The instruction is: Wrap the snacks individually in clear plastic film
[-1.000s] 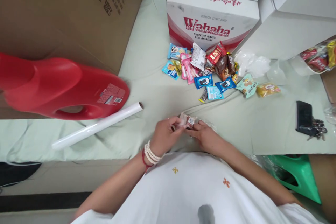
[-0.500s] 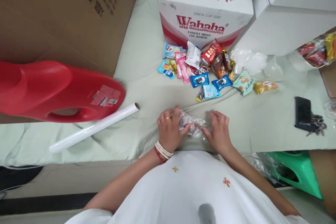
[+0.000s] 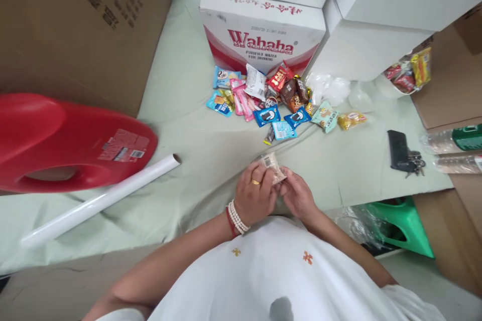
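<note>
My left hand (image 3: 256, 193), with a gold ring and a bead bracelet, and my right hand (image 3: 297, 194) are closed together on a small clear-wrapped snack packet (image 3: 272, 166) just above the pale green cloth (image 3: 211, 150), close to my body. The packet sticks up between the fingertips of both hands. Farther back on the cloth lies a pile of several coloured snack packets (image 3: 274, 100), out of reach of both hands.
A red plastic jug (image 3: 64, 143) lies on its side at the left beside a white roll (image 3: 101, 200). A Wahaha carton (image 3: 259, 32), a brown cardboard box (image 3: 75, 25) and white boxes (image 3: 376, 15) stand behind. A black key case with keys (image 3: 402, 153), bottles (image 3: 452, 148) and a green stool (image 3: 404, 223) are at the right.
Both hands were spread flat over the wrapped packet on the cloth half a second ago; now they have closed on it and lifted it slightly. The view has shifted left.
</note>
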The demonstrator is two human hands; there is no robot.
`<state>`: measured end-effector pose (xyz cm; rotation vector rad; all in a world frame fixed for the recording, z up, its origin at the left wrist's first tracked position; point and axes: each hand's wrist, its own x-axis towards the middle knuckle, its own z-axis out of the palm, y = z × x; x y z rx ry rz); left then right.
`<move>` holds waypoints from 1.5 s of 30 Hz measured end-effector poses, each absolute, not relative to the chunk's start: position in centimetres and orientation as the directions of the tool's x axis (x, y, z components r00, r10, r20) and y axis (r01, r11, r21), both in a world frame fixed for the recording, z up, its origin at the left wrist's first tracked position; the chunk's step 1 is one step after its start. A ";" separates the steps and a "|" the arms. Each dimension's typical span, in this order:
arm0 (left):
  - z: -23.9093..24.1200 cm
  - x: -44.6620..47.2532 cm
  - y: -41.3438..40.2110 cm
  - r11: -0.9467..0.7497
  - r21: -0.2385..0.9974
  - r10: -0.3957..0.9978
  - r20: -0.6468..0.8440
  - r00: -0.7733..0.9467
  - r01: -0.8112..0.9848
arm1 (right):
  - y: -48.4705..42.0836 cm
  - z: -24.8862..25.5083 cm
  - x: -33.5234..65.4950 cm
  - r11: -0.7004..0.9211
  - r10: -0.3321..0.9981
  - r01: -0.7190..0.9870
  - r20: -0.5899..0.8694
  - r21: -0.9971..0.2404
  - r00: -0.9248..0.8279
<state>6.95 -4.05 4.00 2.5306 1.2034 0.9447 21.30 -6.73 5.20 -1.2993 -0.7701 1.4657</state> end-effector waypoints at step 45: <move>4.9 3.4 -0.6 -0.233 0.895 0.942 0.111 0.315 0.380 | 4.3 7.6 35.4 -0.336 0.924 -0.107 -0.349 -0.936 0.153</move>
